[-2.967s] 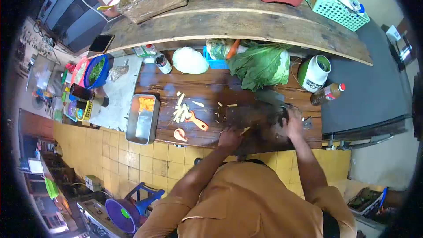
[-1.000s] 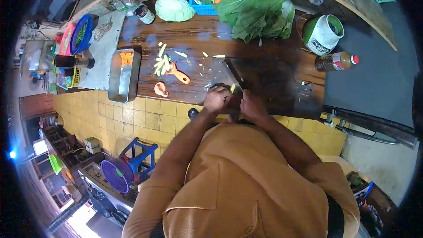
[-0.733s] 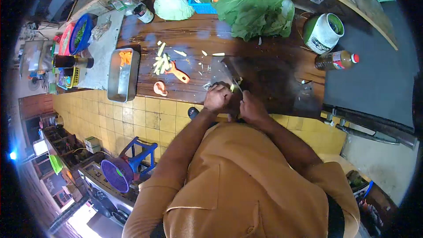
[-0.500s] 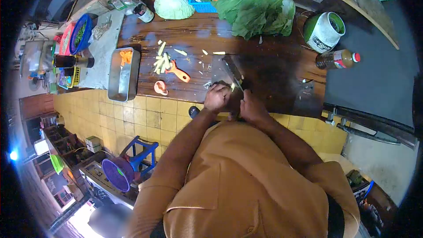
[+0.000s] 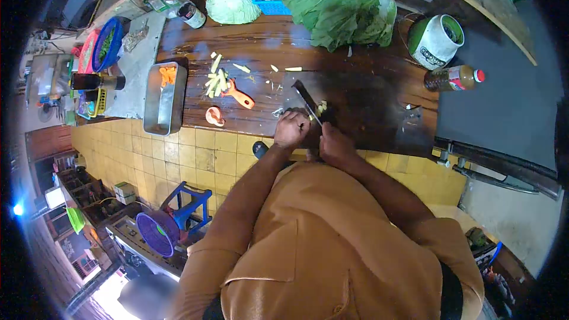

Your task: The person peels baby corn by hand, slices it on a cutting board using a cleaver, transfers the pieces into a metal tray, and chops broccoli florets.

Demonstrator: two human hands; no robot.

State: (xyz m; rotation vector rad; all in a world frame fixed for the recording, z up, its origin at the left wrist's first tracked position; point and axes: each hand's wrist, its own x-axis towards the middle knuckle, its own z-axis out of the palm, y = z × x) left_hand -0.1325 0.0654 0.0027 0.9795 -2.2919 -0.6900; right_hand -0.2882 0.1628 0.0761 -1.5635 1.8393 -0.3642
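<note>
Knife (image 5: 306,99) in right hand (image 5: 336,144), between left hand (image 5: 292,128) and pale pieces (image 5: 322,106).

Streaky grain runs through the dark brown surface (image 5: 249,38). The knife (image 5: 306,99) has a dark blade with a pale edge, beside pale yellow bits (image 5: 322,107); the cut sticks (image 5: 217,85) match them in colour. The peeler (image 5: 242,98) is bright orange, the tray (image 5: 155,109) silvery grey, the cabbage (image 5: 231,7) pale green, the leafy bunch (image 5: 344,16) deeper green. Yellow floor tiles (image 5: 195,154) form a dark-lined grid; the shirt (image 5: 332,225) is plain tan.
</note>
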